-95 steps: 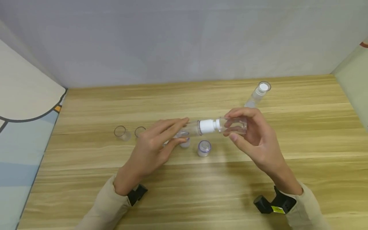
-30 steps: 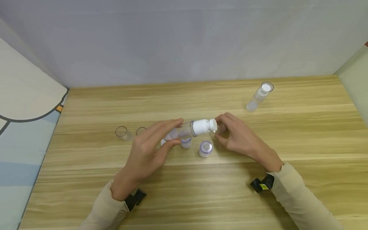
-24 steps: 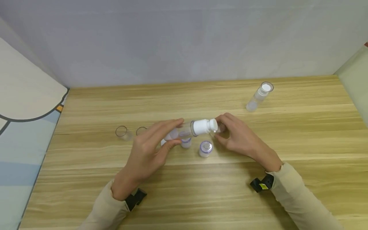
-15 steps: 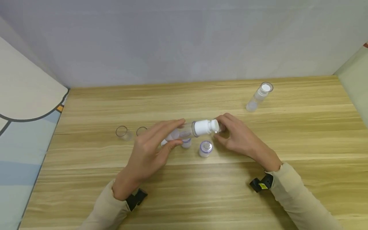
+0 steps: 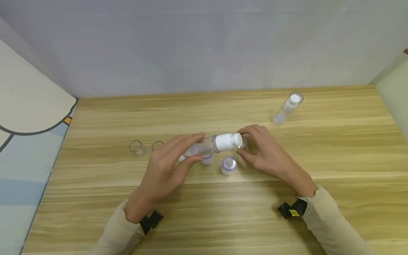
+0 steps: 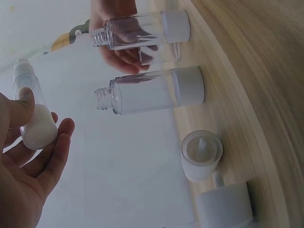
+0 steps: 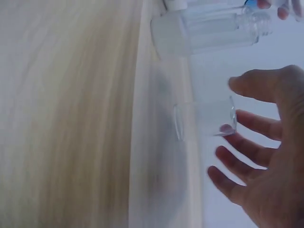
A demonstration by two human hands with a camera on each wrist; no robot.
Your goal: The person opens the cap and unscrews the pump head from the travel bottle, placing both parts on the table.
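Standing L of LH point(image 5: 164, 163) fingers: 2 clear cups point(image 5: 137, 148) on desk point(image 5: 204, 219), one partly hidden. LH pinches tilted pump btl point(image 5: 211, 143) betw thumb & fingers, white end pointing R. Just nearside of its R half, betw both hands' fingers: 2 threaded btls point(image 5: 228, 166), upright. Third cup point(image 7: 205, 118) upright on desk betw RH point(image 5: 269, 152) thumb & fingers, all spread; contact unclear. White-topped btl point(image 5: 287, 109) stands beyond RH fingers.

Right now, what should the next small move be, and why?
Probably move the right hand from the clear cap to the white pump on the bottle in the left hand, perhaps to unscrew it: the cap appears to stand on the table, while two standing bottles have bare threaded necks.
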